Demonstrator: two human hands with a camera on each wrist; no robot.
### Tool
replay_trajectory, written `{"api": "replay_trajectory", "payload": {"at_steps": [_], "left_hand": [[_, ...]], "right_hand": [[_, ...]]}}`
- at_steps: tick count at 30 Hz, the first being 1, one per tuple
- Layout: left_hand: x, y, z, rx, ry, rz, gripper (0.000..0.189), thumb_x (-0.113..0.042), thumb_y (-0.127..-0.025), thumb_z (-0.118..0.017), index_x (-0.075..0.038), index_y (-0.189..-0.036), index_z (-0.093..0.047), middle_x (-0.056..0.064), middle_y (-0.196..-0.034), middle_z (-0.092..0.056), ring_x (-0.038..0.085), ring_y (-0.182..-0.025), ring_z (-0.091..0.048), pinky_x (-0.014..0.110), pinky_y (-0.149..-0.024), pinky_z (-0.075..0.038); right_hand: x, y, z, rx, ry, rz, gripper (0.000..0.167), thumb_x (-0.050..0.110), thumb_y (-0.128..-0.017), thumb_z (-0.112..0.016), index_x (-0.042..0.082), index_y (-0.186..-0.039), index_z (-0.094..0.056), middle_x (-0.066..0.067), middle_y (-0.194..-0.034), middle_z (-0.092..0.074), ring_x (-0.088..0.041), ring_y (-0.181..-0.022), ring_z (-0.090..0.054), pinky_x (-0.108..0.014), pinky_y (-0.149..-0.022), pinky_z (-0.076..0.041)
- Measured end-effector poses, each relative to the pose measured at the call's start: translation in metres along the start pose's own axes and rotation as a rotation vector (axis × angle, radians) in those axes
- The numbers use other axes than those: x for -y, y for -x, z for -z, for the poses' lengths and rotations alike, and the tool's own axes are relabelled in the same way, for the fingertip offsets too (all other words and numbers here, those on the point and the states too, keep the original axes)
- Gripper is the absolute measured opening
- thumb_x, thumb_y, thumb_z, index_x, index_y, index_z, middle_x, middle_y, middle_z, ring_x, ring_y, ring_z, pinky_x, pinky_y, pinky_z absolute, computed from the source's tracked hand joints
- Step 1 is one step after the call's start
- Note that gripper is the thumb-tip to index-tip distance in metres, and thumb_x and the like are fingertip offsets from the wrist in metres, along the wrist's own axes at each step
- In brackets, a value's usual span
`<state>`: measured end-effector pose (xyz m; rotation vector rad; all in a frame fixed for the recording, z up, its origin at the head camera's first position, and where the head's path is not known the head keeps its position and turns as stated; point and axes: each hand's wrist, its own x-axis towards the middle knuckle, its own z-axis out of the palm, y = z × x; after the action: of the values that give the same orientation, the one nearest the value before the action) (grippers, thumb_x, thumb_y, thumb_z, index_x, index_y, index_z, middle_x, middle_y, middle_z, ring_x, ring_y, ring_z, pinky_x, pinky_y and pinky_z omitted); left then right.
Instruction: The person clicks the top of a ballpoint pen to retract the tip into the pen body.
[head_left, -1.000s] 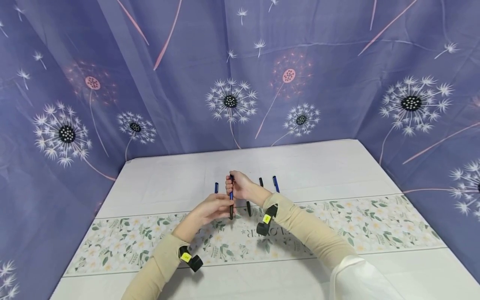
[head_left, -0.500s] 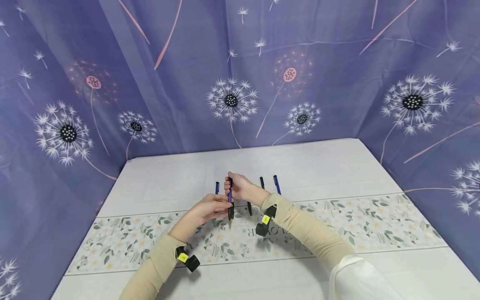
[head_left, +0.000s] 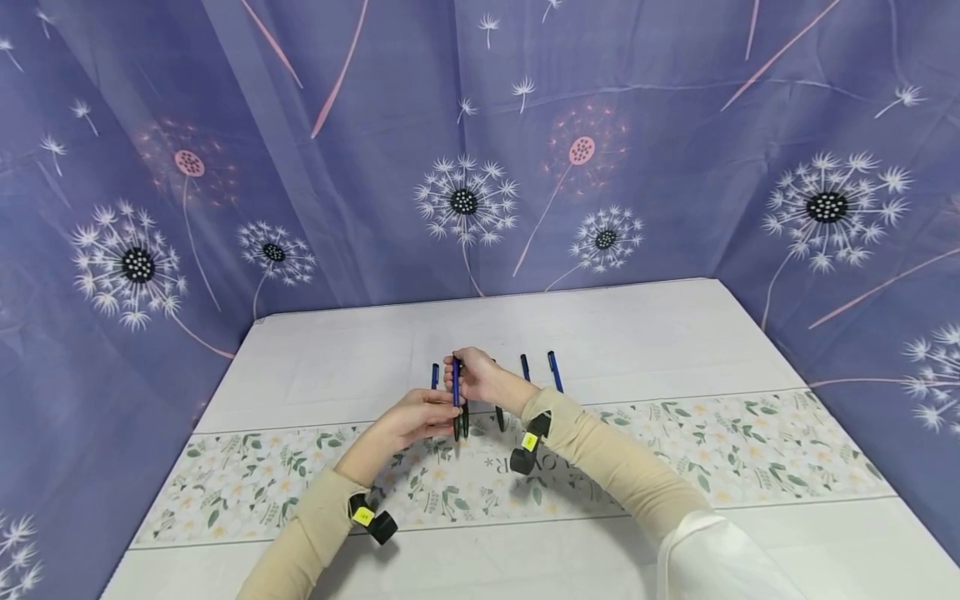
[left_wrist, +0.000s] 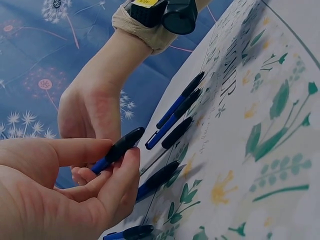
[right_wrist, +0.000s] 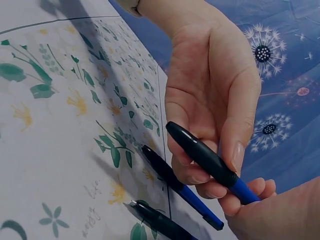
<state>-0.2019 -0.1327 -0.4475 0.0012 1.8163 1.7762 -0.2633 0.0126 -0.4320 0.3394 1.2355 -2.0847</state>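
Observation:
Between both hands a blue pen with a black grip [head_left: 456,385] is held above the table, its black end tilted toward me. My left hand [head_left: 417,415] pinches the black section between thumb and fingers, as the left wrist view shows on the pen [left_wrist: 125,143]. Curled around the blue barrel at the far end is my right hand [head_left: 476,377]. A second pen [right_wrist: 175,182] lies just beneath on the table. In the right wrist view, another pen [right_wrist: 160,220] with its metal tip exposed lies beside it.
More blue and black pens stand in a row on the table: one at the left [head_left: 435,375], and others at the right, including a blue pen [head_left: 555,371]. A floral strip [head_left: 645,442] crosses the white table. Purple curtains [head_left: 360,208] enclose the back and sides.
Both hands have shifted slightly left with the held pen. The pen lying beneath it now shows beside it in the head view.

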Motion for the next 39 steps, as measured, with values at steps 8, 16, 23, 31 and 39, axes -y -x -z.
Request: {"api": "replay_trajectory", "payload": {"at_steps": [8,16,23,31,39], "left_hand": [[0.0,0.002,0.003,-0.012,0.008,-0.019,0.045,-0.003,-0.095,-0.054,0.017,-0.134,-0.043,0.006,-0.1,-0.066,0.009,-0.083,-0.065,0.029,-0.087,-0.057],[0.0,0.003,0.005,-0.025,0.035,-0.022,0.04,-0.003,-0.094,-0.056,0.016,-0.128,-0.047,-0.002,-0.09,-0.061,0.009,-0.084,-0.064,0.03,-0.088,-0.057],[0.002,0.006,0.01,-0.038,0.033,-0.026,0.043,-0.003,-0.095,-0.056,0.017,-0.132,-0.044,-0.003,-0.091,-0.061,0.008,-0.084,-0.064,0.03,-0.089,-0.056],[0.007,0.006,0.016,-0.042,0.037,-0.033,0.043,-0.004,-0.095,-0.056,0.016,-0.131,-0.044,-0.004,-0.089,-0.063,0.008,-0.084,-0.066,0.025,-0.084,-0.057],[0.009,0.007,0.019,-0.061,0.05,-0.041,0.035,-0.004,-0.095,-0.056,0.011,-0.126,-0.048,-0.002,-0.093,-0.062,0.009,-0.085,-0.067,0.027,-0.088,-0.057]], "right_hand": [[-0.002,0.003,0.001,0.003,0.07,0.012,0.032,0.016,-0.105,-0.026,-0.001,-0.117,-0.05,-0.005,-0.085,-0.049,-0.015,-0.071,-0.046,-0.022,-0.068,-0.042],[-0.003,0.004,-0.002,-0.009,0.156,0.015,0.04,0.011,-0.103,-0.031,-0.006,-0.137,-0.045,-0.008,-0.09,-0.049,-0.014,-0.075,-0.048,-0.019,-0.061,-0.039],[-0.005,0.005,-0.005,0.0,0.231,0.024,0.04,0.008,-0.103,-0.032,-0.004,-0.138,-0.046,-0.006,-0.081,-0.045,-0.013,-0.069,-0.04,-0.022,-0.062,-0.032],[-0.007,0.004,-0.004,-0.009,0.253,0.022,0.039,0.007,-0.101,-0.036,-0.005,-0.136,-0.048,-0.005,-0.081,-0.046,-0.011,-0.069,-0.041,-0.017,-0.062,-0.037],[-0.009,0.003,-0.006,-0.019,0.244,0.011,0.04,0.004,-0.099,-0.038,-0.005,-0.137,-0.047,-0.004,-0.083,-0.048,-0.01,-0.071,-0.044,-0.015,-0.063,-0.038]]}}
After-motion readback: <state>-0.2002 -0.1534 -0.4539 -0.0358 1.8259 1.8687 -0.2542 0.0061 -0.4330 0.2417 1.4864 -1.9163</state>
